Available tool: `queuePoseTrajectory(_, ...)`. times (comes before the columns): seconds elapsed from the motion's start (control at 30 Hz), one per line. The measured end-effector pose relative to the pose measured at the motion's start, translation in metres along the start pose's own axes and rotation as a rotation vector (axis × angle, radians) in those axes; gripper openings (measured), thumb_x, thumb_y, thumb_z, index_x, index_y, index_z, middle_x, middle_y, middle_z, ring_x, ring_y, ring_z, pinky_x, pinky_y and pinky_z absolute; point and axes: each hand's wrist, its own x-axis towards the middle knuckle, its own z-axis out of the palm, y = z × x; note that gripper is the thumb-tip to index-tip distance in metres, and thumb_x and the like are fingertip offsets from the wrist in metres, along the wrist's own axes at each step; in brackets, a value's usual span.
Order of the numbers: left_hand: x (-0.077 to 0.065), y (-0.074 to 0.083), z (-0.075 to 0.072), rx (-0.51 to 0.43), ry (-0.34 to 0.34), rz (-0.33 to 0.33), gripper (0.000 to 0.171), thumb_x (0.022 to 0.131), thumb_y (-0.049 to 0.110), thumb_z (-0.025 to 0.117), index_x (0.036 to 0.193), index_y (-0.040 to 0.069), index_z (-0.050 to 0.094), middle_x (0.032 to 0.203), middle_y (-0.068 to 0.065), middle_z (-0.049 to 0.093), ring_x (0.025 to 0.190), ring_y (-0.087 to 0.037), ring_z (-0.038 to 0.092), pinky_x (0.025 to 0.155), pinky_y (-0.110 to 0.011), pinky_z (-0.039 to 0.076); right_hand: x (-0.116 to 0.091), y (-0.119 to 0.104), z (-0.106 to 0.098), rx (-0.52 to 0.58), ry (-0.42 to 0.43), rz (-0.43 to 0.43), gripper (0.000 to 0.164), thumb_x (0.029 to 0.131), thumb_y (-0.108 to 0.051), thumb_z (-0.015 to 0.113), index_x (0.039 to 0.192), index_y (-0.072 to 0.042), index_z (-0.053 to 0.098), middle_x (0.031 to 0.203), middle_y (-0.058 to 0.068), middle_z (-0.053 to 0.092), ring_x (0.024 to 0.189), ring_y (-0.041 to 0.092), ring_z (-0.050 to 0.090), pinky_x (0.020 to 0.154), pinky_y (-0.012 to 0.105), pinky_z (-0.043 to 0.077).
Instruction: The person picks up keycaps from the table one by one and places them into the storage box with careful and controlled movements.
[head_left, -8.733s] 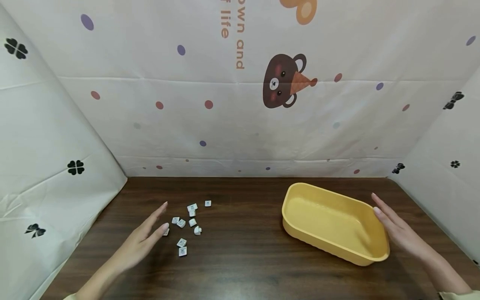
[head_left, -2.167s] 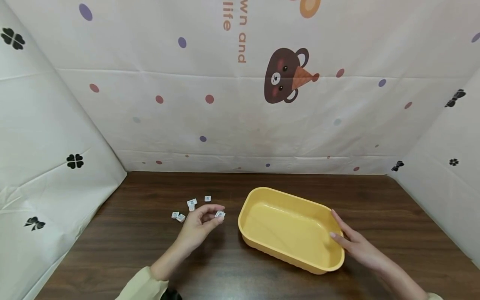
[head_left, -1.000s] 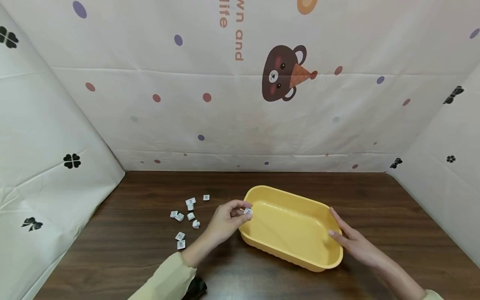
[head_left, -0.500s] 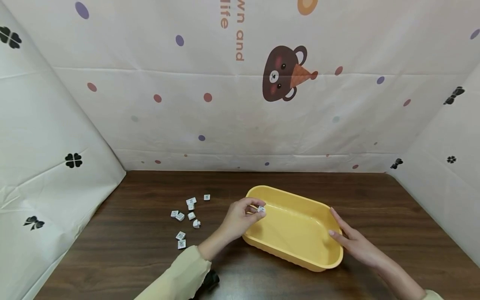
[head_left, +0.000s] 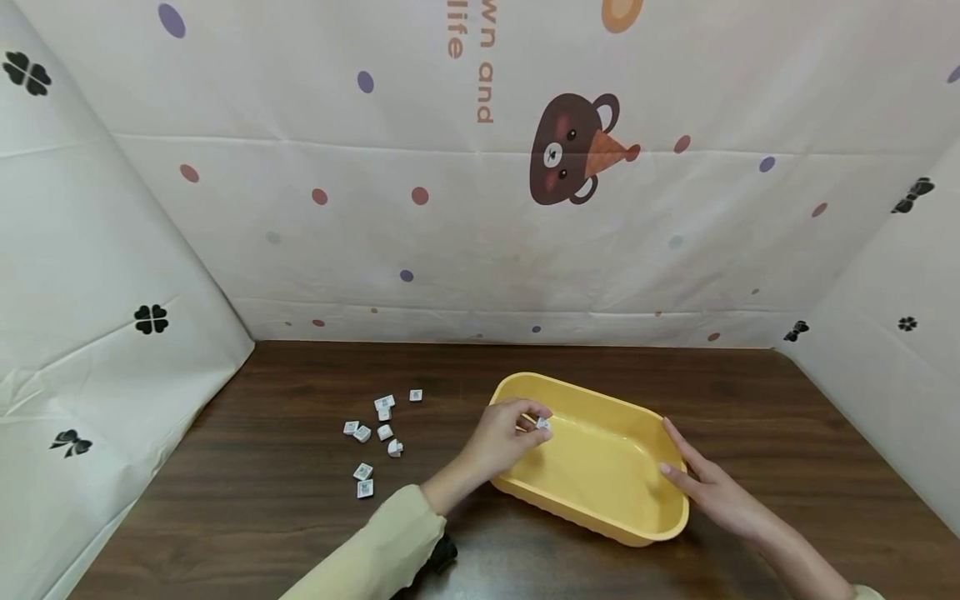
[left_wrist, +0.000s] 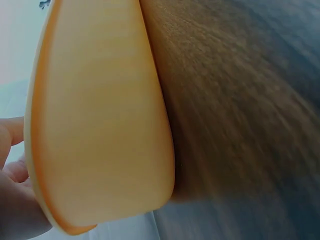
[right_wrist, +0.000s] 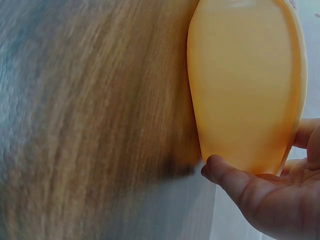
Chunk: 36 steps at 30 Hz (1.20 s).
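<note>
My left hand (head_left: 498, 437) is over the left end of the yellow bin (head_left: 600, 467), pinching a small white block (head_left: 543, 424) with a dark printed mark between thumb and fingertips. At the bin's right end my right hand (head_left: 723, 496) holds the wall, with its thumb over the rim. The right wrist view shows fingers on both sides of that wall (right_wrist: 245, 90). In the left wrist view the bin's outer wall (left_wrist: 100, 115) fills the middle; part of the left hand (left_wrist: 17, 200) shows past the rim, while the block is hidden there.
Several similar white blocks lie loosely on the dark wooden table (head_left: 262, 500), left of the bin; one block (head_left: 416, 395) sits apart at the back. A printed white cloth (head_left: 480, 242) rises behind the table and along both sides.
Since the first frame, the bin has shifted left with my right hand at its end. My left hand has picked up a block and carried it rightward from the table to over the bin.
</note>
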Motion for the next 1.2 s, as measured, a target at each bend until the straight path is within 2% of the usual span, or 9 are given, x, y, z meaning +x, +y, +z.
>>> queuePoseTrajectory(0.1, 0.003, 0.001, 0.004, 0.023, -0.019, -0.004, 0.019, 0.082, 0.009, 0.067, 0.099, 0.001, 0.065, 0.095, -0.006, 0.063, 0.077, -0.013, 0.061, 0.063, -0.016, 0.047, 0.0, 0.001, 0.0, 0.023, -0.007, 0.003, 0.07, 0.097, -0.025, 0.043, 0.146, -0.013, -0.006, 0.147, 0.029, -0.007, 0.13, 0.044, 0.009, 0.082, 0.029, 0.045)
queuePoseTrajectory(0.2, 0.005, 0.002, 0.007, 0.065, -0.041, -0.001, 0.019, 0.082, 0.009, 0.067, 0.099, 0.001, 0.066, 0.092, -0.005, 0.062, 0.074, -0.009, 0.06, 0.061, -0.015, 0.046, 0.0, 0.001, 0.0, 0.037, -0.011, -0.002, 0.07, 0.098, -0.025, 0.042, 0.146, -0.013, -0.006, 0.146, 0.03, -0.008, 0.129, 0.044, 0.01, 0.082, 0.03, 0.046)
queuePoseTrajectory(0.5, 0.011, 0.004, 0.015, 0.261, -0.159, -0.034, 0.014, 0.081, 0.013, 0.069, 0.093, 0.007, 0.067, 0.084, 0.005, 0.06, 0.073, -0.002, 0.055, 0.064, -0.014, 0.043, 0.001, 0.001, 0.0, -0.032, 0.013, -0.008, 0.07, 0.097, -0.027, 0.043, 0.147, -0.012, -0.003, 0.147, 0.028, -0.003, 0.131, 0.045, 0.006, 0.081, 0.017, 0.041)
queuePoseTrajectory(0.7, 0.013, 0.004, 0.017, 0.413, -0.236, 0.009, 0.014, 0.08, 0.016, 0.07, 0.093, 0.011, 0.068, 0.081, 0.008, 0.063, 0.072, 0.0, 0.054, 0.067, -0.014, 0.041, 0.001, 0.001, 0.0, -0.036, 0.023, -0.011, 0.07, 0.097, -0.027, 0.044, 0.147, -0.013, -0.002, 0.147, 0.028, -0.003, 0.131, 0.044, 0.006, 0.078, 0.01, 0.037)
queuePoseTrajectory(0.9, 0.013, 0.003, 0.019, 0.541, -0.322, 0.029, 0.008, 0.081, 0.015, 0.067, 0.088, 0.012, 0.068, 0.082, 0.008, 0.064, 0.076, -0.004, 0.055, 0.068, -0.016, 0.042, 0.001, 0.002, 0.0, -0.032, 0.025, -0.031, 0.069, 0.097, -0.025, 0.044, 0.147, -0.011, -0.002, 0.147, 0.028, -0.003, 0.13, 0.045, 0.005, 0.077, 0.008, 0.036)
queuePoseTrajectory(1.2, 0.012, 0.005, 0.019, 0.588, -0.398, -0.001, 0.005, 0.076, 0.009, 0.068, 0.077, 0.014, 0.067, 0.077, 0.01, 0.062, 0.067, -0.002, 0.051, 0.064, -0.015, 0.04, 0.0, 0.002, 0.001, -0.017, 0.025, -0.038, 0.07, 0.097, -0.024, 0.044, 0.147, -0.011, -0.003, 0.147, 0.029, -0.004, 0.13, 0.045, 0.006, 0.076, 0.01, 0.038)
